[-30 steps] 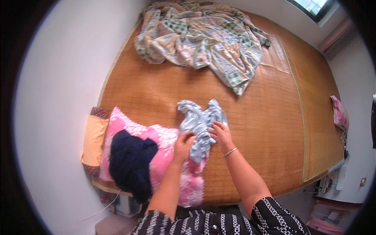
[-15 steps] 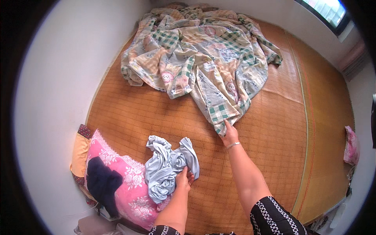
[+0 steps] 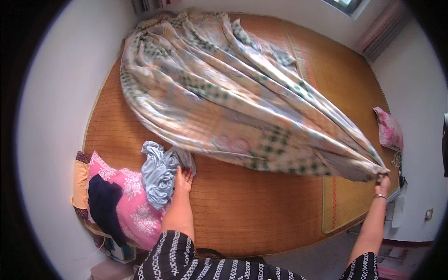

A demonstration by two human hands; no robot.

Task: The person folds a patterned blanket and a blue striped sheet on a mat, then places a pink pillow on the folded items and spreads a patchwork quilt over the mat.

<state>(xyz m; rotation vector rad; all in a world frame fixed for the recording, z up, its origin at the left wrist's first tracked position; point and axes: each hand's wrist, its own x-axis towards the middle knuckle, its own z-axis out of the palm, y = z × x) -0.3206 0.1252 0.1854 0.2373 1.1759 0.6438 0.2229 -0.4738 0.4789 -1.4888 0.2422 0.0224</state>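
Observation:
A large bed sheet (image 3: pixel 224 112), printed with green checks and pale cartoon patches, stretches from the far left across the sleeping mat toward me on the right. My right hand (image 3: pixel 382 184) is closed around its gathered corner at the near right. Part of the cloth is smeared by motion. At the near left, a crumpled light-blue garment (image 3: pixel 161 175) lies against a pink pillow (image 3: pixel 135 205). My left hand (image 3: pixel 183 179) is beside this garment and appears to touch it, fingers stretched out and open.
A dark navy cloth (image 3: pixel 106 205) rests on the pink pillow, next to a yellow pillow (image 3: pixel 80 184) by the left wall. Brown woven mat (image 3: pixel 242 214) covers the bed. A small pink pillow (image 3: pixel 388 128) sits at the right edge, below a curtain (image 3: pixel 382 30).
My right hand has pulled the sheet's corner far to the right and toward me, drawing the bunched sheet out long. The left hand stays by the light-blue garment; the view has shifted right.

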